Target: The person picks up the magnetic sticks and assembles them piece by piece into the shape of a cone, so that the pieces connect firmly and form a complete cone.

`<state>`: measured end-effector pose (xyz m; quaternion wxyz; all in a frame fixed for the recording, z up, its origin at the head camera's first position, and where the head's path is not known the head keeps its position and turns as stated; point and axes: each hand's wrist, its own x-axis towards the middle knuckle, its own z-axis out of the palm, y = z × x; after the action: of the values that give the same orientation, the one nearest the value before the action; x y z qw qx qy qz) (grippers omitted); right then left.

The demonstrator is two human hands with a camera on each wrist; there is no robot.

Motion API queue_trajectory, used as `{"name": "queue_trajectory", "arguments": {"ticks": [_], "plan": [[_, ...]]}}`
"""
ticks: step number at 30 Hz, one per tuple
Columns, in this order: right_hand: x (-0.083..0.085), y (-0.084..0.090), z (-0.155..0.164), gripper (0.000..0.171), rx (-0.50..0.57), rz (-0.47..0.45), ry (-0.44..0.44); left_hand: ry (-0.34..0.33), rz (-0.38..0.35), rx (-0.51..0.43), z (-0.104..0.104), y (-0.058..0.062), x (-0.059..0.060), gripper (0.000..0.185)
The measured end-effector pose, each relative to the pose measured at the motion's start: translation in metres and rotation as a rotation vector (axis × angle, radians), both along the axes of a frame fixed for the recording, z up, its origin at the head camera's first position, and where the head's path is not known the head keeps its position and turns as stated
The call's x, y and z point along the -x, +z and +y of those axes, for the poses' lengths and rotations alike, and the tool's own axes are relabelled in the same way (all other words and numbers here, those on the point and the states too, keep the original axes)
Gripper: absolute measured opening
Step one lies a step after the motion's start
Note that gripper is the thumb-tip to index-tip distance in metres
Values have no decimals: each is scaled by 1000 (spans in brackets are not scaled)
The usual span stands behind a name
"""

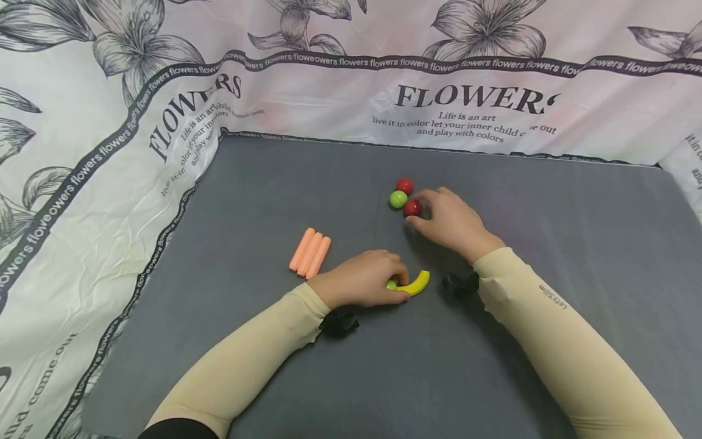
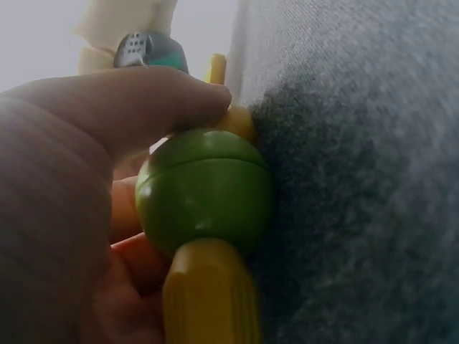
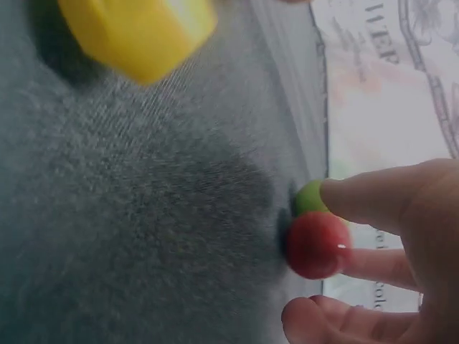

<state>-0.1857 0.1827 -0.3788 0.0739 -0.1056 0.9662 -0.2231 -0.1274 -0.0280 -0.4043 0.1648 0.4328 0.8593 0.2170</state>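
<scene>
My left hand [image 1: 367,279] is low over the dark tabletop. Its thumb and fingertips pinch the inner end of a yellow toy banana [image 1: 418,284]. A green ball [image 2: 204,190] with a groove around it sits within the curl of that hand, and another yellow piece [image 2: 209,294] touches its near side. Farther back, my right hand [image 1: 451,221] has thumb and fingers spread around a red ball [image 3: 318,245]; a gap shows between ball and the thumb. Beside that ball are a green ball [image 1: 398,199] and a second red ball [image 1: 405,186].
Several pinkish-orange sticks [image 1: 309,253] lie side by side left of the left hand. The grey tabletop [image 1: 263,189] is bordered by a white flower-printed cloth [image 1: 329,103]. Dark wrist cameras [image 1: 340,323] hang beneath both wrists.
</scene>
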Motion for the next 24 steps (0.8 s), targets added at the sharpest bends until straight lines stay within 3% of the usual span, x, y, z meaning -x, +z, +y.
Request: {"name": "queue_trajectory", "arguments": {"ticks": [4,9,24], "plan": [[3,-7,0,41,-8,6,-13,-20,3,0,1,-1,1,17],[-6,-9,0,40,7,-18,5,-17,-12,-9,-2,-4,3,16],[-72,-11,21,35,182,-115,24,-27,-8,-18,-1,-4,3,14]]}}
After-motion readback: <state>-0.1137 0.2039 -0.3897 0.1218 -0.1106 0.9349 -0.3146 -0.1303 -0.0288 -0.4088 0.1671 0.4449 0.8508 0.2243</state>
